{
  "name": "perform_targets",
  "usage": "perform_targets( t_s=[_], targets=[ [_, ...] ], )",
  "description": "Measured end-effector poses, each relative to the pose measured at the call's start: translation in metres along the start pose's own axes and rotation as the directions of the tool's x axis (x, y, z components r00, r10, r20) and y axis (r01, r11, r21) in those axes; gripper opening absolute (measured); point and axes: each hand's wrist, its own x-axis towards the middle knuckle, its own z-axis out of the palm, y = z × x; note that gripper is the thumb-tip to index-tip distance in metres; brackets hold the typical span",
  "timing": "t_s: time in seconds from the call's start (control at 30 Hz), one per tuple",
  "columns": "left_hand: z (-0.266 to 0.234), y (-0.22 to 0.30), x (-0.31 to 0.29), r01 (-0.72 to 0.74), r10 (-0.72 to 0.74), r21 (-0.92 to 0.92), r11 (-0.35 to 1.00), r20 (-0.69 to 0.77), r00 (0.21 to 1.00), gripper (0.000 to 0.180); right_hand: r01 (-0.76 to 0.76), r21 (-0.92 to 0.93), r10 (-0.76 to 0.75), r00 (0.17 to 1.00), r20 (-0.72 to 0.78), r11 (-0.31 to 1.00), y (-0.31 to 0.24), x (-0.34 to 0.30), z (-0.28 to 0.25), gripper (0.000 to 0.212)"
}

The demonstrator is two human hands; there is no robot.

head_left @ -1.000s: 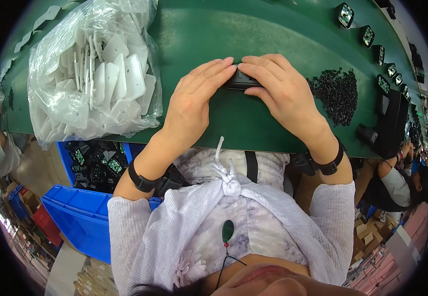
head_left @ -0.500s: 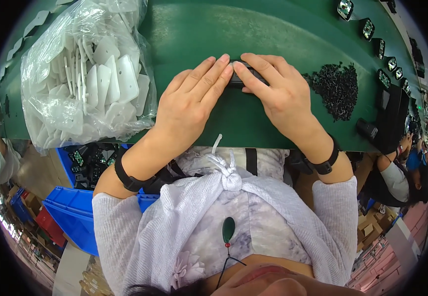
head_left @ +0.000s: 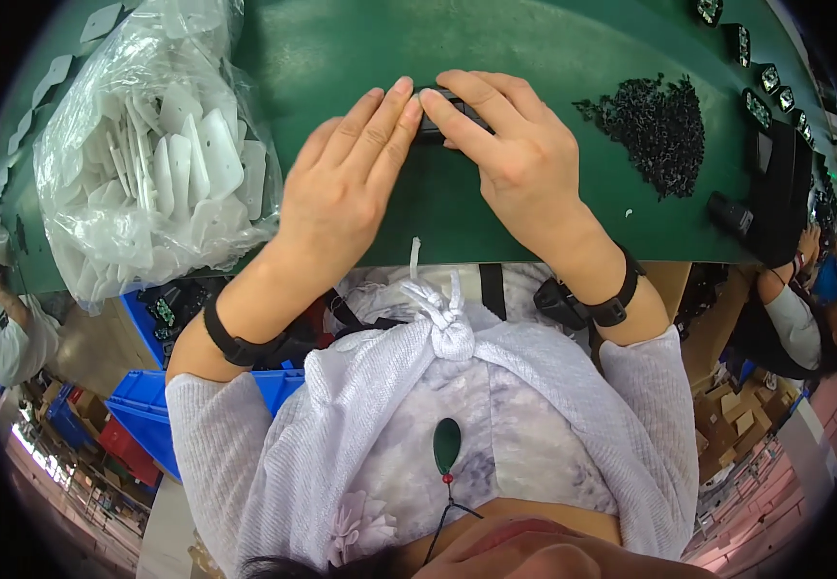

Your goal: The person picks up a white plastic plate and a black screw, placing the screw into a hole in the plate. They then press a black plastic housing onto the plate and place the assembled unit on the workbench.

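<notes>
Between my hands, on the green tabletop, is a small black rectangular part [head_left: 429,130], mostly covered by my fingers. My left hand [head_left: 341,179] reaches in from the left, its fingers long and close together, the tips pressed at the part's left end; its thumb is hidden. My right hand [head_left: 524,145] grips the part from the right. Its index finger lies across the top, and a thumb tip shows at the near edge. The fingertips of both hands almost meet. What lies under them cannot be made out.
Left of my hands a clear plastic bag [head_left: 71,207] holds many white plates. A heap of small black pieces [head_left: 655,135] lies to the right. Units with shiny faces [head_left: 756,108] line the far right, near a black cylindrical object [head_left: 730,213]. Blue bins [head_left: 143,405] stand below the table's left edge.
The view has shifted, so table, bag and hands sit differently in the picture. My hands keep the same hold on the black part.
</notes>
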Motion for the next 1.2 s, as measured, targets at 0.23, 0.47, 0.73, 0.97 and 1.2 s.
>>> perform_targets(
  t_s=[0.23,0.47,0.73,0.97,1.2],
  targets=[
    [0.018,-0.003,0.025,0.117,-0.144,-0.121,0.986,-0.239,0.960,0.034,-0.311,0.392,0.154,0.911,0.383,0.866,0.026,0.038,-0.016,0.033],
    [0.004,0.013,0.014,0.397,-0.573,-0.911,-0.114,0.387,0.722,0.026,-0.459,0.880,0.327,0.856,0.401,0.121,0.000,0.013,-0.017,0.045],
    [0.005,0.029,0.011,0.343,-0.573,-0.933,-0.109,0.341,0.745,0.029,-0.411,0.889,0.468,0.838,0.280,0.204,-0.014,0.019,-0.017,0.038],
    [-0.054,-0.021,-0.027,0.457,-0.574,-0.363,0.812,-0.352,0.739,0.024,-0.279,0.640,0.387,0.921,-0.031,0.716,0.044,0.057,-0.037,0.038],
    [-0.065,-0.068,-0.032,0.579,-0.500,0.107,0.808,-0.395,0.771,0.028,-0.308,0.417,0.305,0.949,0.077,0.855,0.162,0.114,-0.027,0.035]
  ],
)
